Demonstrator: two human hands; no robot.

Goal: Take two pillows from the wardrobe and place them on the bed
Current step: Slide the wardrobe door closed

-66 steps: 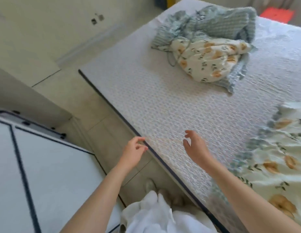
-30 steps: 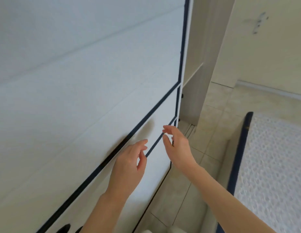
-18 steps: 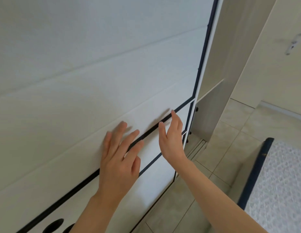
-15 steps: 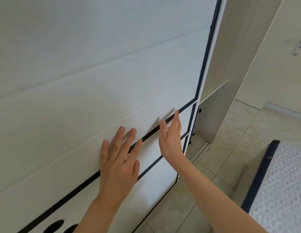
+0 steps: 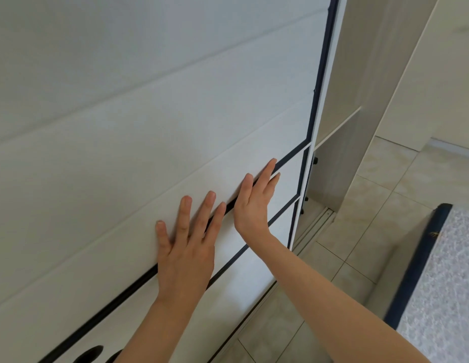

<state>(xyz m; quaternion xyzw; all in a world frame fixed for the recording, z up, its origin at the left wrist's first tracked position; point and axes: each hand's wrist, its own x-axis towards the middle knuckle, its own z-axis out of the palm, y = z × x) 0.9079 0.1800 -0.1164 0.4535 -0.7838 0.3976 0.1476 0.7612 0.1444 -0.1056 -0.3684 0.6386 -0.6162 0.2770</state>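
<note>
Left hand (image 5: 187, 254) and right hand (image 5: 254, 205) flat — fingers (image 5: 186, 213) spread.

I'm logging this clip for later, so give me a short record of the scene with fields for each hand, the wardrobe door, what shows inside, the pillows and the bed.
left hand: flat on the wardrobe door, fingers spread, holding nothing
right hand: open, palm against the door, nearer its right edge
wardrobe door: white sliding panel with dark trim; gap open at its right edge
wardrobe interior: a narrow strip shows, with one shelf
pillows: none in view
bed: corner at lower right, dark-edged mattress
</note>
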